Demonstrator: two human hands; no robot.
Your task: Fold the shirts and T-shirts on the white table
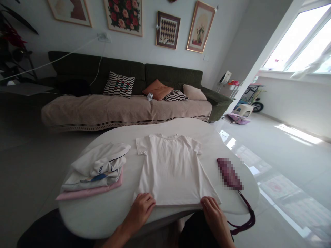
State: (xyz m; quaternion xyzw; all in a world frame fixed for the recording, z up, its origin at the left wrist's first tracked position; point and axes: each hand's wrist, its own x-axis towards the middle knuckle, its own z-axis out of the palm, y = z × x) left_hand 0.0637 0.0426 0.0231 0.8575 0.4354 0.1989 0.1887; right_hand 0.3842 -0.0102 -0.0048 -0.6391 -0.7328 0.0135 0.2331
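A white T-shirt [172, 168] lies spread flat on a white oval table [103, 213], neck pointing away from me. My left hand [141, 206] rests on the shirt's lower left hem corner, fingers curled onto the cloth. At the lower right hem corner my right hand [213, 213] presses its fingers on the fabric edge. Whether either hand pinches the hem or only lies on it is unclear.
A stack of folded clothes [95, 174], white on pink, sits on the table's left. A dark red pouch [229, 174] with a strap [245, 220] lies at the right edge. Behind the table stands a dark sofa [124, 100] with cushions. Shiny tiled floor [284, 165] extends right.
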